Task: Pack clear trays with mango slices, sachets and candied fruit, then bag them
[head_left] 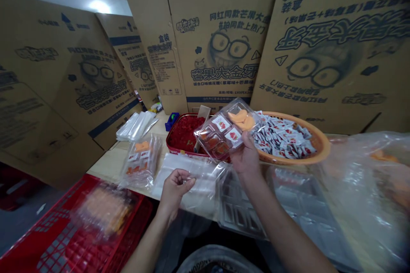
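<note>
My right hand (pixel 246 156) grips a clear plastic compartment tray (pixel 228 130) by its near edge and holds it tilted above the table. The tray carries orange mango-shaped pieces, small red-and-white sachets and reddish candy. My left hand (pixel 175 187) is closed in a pinch on the edge of a clear plastic bag (pixel 195 170) that lies on the table. A filled and bagged tray (pixel 141 160) rests just left of that bag.
A red tin of red candy (pixel 183 133) and an orange basket of sachets (pixel 320 145) stand behind. Empty clear trays (pixel 243 209) sit at the near edge. A red crate (pixel 70 239) holds bagged packs at lower left. Cardboard boxes (pixel 221 30) wall the table.
</note>
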A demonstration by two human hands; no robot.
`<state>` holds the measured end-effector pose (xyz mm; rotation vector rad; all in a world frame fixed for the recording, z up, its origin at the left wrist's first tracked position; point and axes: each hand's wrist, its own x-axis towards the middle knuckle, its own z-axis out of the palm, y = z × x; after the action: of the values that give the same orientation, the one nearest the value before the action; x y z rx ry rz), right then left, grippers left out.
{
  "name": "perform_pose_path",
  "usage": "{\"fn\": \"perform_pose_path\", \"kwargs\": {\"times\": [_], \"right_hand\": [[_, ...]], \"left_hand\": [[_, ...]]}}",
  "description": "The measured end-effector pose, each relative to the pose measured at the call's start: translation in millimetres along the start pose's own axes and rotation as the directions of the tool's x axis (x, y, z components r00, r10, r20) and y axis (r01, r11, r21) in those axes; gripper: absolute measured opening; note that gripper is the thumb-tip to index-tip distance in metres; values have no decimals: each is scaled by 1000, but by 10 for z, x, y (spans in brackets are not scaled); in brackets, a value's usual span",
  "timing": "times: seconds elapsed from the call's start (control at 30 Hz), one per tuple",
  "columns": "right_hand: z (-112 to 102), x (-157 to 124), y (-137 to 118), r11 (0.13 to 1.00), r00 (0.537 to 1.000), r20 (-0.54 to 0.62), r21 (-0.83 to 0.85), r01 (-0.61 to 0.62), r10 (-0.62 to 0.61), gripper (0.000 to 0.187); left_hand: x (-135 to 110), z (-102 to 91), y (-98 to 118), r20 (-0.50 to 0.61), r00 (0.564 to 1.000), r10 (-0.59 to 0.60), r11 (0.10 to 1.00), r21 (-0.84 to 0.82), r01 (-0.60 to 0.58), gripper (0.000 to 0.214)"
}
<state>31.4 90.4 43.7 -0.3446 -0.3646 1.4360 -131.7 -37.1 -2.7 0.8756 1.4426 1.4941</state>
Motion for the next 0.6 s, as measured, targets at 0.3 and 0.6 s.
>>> {"fn": "perform_pose_path", "kwargs": {"times": [0.3, 0.6], "right_hand": [[4, -28, -20, 1000, 1000, 1, -2, 1, -1, 23], [110, -113, 54, 1000, 996, 90, 10, -13, 12, 23]], "left_hand": [[-16, -25, -41, 13, 999, -50, 999, -20, 50, 31], [-57, 20, -23, 30, 999, -23, 999, 47, 22, 28]]}}
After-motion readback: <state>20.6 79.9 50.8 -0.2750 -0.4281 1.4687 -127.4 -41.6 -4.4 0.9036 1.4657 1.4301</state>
